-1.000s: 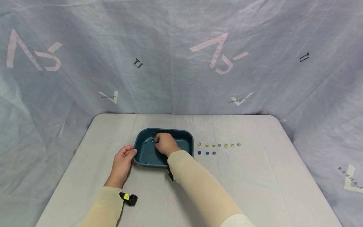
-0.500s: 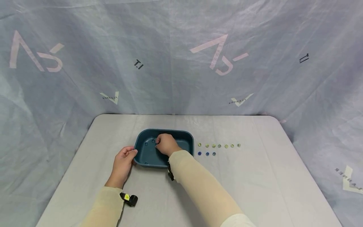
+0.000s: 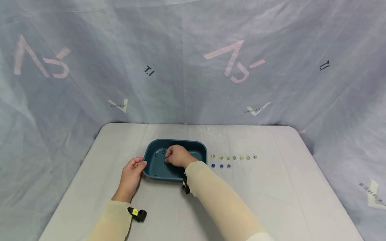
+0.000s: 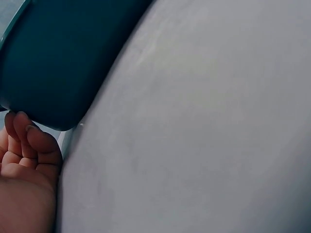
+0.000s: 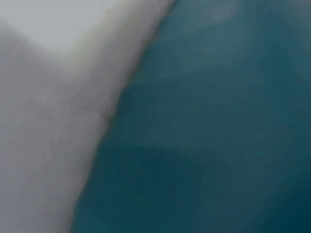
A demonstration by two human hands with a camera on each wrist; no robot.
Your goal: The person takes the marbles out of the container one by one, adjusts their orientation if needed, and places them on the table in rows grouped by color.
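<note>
A dark teal plastic tray (image 3: 156, 167) stands on the table, its near-left end gripped by my left hand (image 3: 130, 175). In the left wrist view, curled fingers of the left hand (image 4: 29, 155) meet the outer wall of the tray (image 4: 58, 63). My right hand (image 3: 180, 156) is down inside the tray, thumb and fingers pinching a small bluish marble (image 3: 165, 160), mostly hidden. Near the tray's left end lie dark glass marbles (image 3: 156, 155). The right wrist view holds only the blurred tray wall (image 5: 204, 121) and cloth; the right hand is out of it.
Right of the tray, several yellow-green marbles (image 3: 228, 157) form a row on the pale tablecloth (image 3: 271, 194). A shorter row of blue marbles (image 3: 221, 166) lies in front of it. A printed grey cloth backdrop (image 3: 181, 83) rises behind the table.
My right hand has shifted slightly right and toward me inside the tray, with its fingertips lower. The left hand keeps its grip on the tray. The head view has tilted up slightly.
</note>
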